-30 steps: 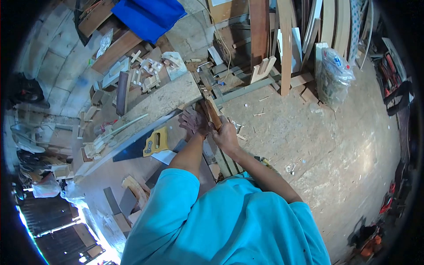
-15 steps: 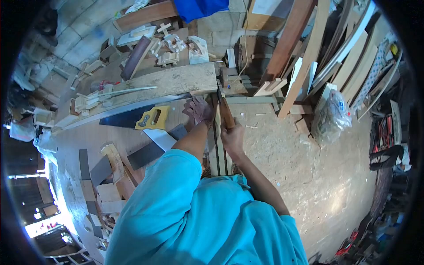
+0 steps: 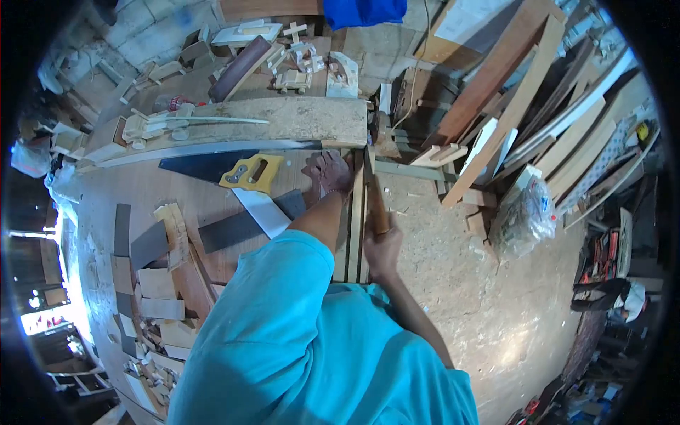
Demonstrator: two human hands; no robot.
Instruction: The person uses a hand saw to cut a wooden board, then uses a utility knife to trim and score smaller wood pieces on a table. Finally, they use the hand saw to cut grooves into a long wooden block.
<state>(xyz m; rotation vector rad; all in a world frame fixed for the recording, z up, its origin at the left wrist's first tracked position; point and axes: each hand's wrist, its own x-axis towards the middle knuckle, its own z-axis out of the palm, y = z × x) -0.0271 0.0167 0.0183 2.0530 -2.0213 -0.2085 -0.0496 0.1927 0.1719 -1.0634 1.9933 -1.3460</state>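
My left hand lies with fingers spread near the bench's right edge, pressing down beside the end of a thick pale plank. In my right hand, the fingers are wrapped round a tool with a long brown wooden handle. Its narrow far end points away from me, along the bench edge, right of my left hand; what kind of tool it is I cannot tell. A handsaw with a yellow handle and dark blade rests left of my left hand. Nearby, a white strip crosses a dark grey board.
Wood offcuts are piled on the bench's left side. Small wooden pieces, including a toy-like car, sit behind the plank. Long boards lean at the back right, beside a filled plastic bag on the concrete floor.
My right hand has drawn the wooden-handled tool back toward my body. My left hand stays on the bench. The camera view has shifted slightly.
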